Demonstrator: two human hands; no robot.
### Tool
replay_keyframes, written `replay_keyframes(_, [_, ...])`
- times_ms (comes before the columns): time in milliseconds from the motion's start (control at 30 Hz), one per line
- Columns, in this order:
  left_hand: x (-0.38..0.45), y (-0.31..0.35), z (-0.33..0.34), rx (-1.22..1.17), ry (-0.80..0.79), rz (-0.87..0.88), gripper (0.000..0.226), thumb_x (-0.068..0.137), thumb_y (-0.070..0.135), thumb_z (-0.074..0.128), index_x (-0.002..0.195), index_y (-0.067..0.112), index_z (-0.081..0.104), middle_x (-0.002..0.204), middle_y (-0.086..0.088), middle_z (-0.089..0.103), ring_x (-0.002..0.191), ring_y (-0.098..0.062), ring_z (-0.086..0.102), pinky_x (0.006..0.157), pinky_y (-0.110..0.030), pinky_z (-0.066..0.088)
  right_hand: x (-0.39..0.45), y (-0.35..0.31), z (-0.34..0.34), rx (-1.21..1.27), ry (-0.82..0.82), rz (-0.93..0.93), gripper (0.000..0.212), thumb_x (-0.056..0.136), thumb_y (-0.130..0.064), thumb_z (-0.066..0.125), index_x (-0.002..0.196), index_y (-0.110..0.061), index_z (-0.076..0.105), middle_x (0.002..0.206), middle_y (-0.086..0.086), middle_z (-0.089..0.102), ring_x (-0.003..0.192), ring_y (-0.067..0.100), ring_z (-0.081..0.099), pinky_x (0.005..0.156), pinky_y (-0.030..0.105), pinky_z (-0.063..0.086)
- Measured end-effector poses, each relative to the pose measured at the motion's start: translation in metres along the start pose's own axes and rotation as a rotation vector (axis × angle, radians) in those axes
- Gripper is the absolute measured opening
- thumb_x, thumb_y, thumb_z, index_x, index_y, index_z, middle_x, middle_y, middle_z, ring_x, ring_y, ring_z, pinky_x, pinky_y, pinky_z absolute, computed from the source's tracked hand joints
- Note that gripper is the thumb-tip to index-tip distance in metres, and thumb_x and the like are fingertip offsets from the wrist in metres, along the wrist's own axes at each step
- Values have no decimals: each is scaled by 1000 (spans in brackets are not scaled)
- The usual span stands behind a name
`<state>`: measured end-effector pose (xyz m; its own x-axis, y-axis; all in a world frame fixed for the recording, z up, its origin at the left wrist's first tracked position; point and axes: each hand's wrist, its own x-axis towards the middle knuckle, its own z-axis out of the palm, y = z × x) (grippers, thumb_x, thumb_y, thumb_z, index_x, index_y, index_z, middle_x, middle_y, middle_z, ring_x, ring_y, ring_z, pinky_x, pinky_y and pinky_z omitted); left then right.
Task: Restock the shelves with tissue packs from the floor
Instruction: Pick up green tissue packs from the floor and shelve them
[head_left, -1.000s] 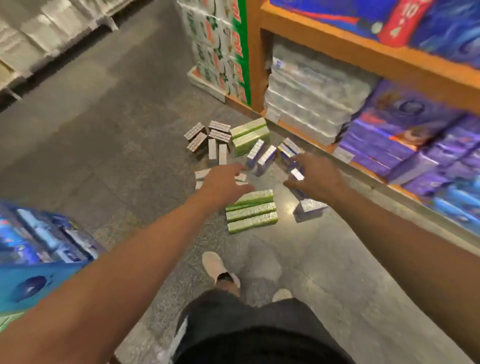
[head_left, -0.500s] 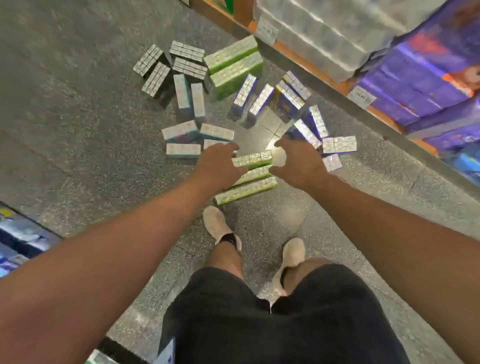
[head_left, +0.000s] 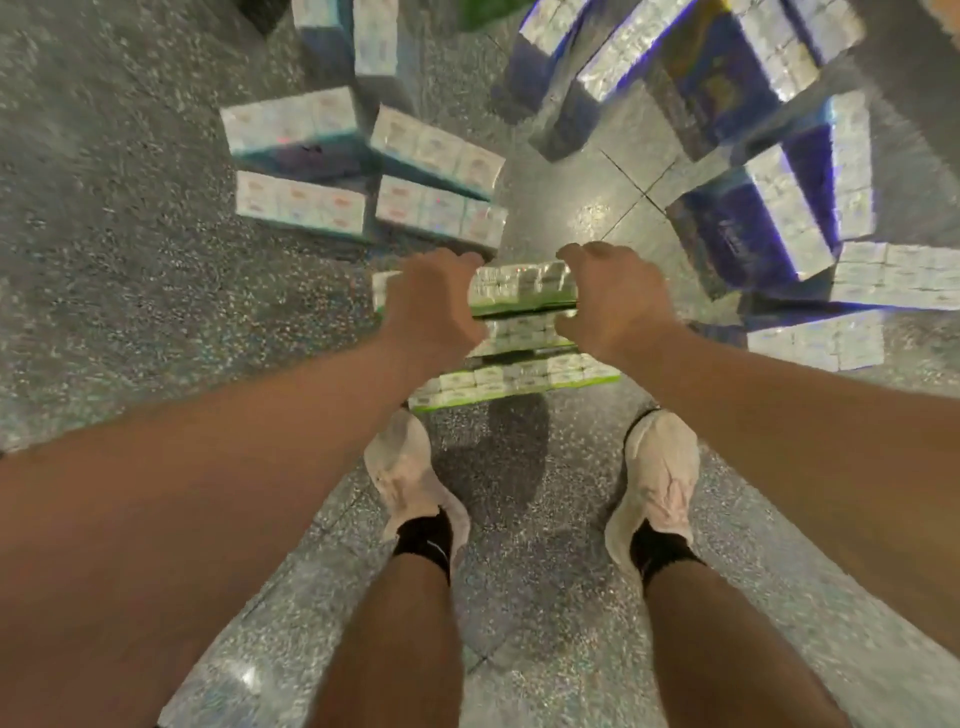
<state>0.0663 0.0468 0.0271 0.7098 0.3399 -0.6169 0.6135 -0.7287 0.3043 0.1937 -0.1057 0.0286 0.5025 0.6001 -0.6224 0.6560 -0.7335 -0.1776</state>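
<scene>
On the speckled floor (head_left: 130, 260), just ahead of the person's shoes (head_left: 410, 483), lay three green-edged tissue packs (head_left: 519, 382) side by side. The left hand (head_left: 431, 306) and right hand (head_left: 613, 301) curled round opposite ends of the farthest pack (head_left: 522, 283), gripping it between them; teal-edged packs (head_left: 301, 202) and blue-edged packs (head_left: 769, 223) lay scattered beyond.

floor (head_left: 130, 218): grey speckled stone tiles, glossy, with thin dark joints running diagonally and a bright glare patch near the middle.
left shoe (head_left: 402, 480): pale, worn trainer, toe pointing up the frame, flat on the floor.
right shoe (head_left: 657, 480): matching pale trainer, set apart from the other, toe angled slightly inward.
socks (head_left: 423, 540): black, ankle height, one in each shoe.
shadow (head_left: 498, 457): dark blot on the floor between the two shoes.
</scene>
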Motion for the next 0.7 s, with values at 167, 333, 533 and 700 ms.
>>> replay_keyframes(167, [45, -37, 64, 262, 47, -97, 76, 76, 39, 71, 141, 30, 33, 141, -10, 44, 129, -32, 42, 100, -48, 40, 41, 20, 66, -90, 70, -11, 65, 75, -22, 73, 133, -26, 44, 135, 5, 50, 129, 30, 42, 107, 49, 33])
replay_keyframes(333, [54, -49, 69, 322, 193, -93, 47, 86, 16, 65, 123, 29, 38, 112, -9, 53, 104, -31, 48, 74, -46, 40, 57, 17, 68, -196, 208, -26, 53, 74, -4, 66, 122, -18, 48, 115, 12, 60, 109, 36, 54, 100, 49, 39])
replay_keyframes(533, [23, -36, 16, 232, 202, -76, 40, 88, 16, 63, 122, 29, 48, 112, -4, 56, 107, -29, 49, 81, -47, 39, 23, 6, 25, -168, 195, -63, 50, 77, -5, 68, 122, -16, 50, 109, 10, 61, 100, 35, 55, 87, 44, 46])
replay_keyframes(700, [-27, -4, -114, 240, 79, -77, 46, 92, 20, 58, 135, 30, 43, 123, -9, 55, 116, -34, 48, 86, -50, 48, -23, -13, -84, -116, 271, -114, 49, 82, -8, 61, 129, -20, 52, 122, 9, 60, 108, 36, 53, 83, 40, 47])
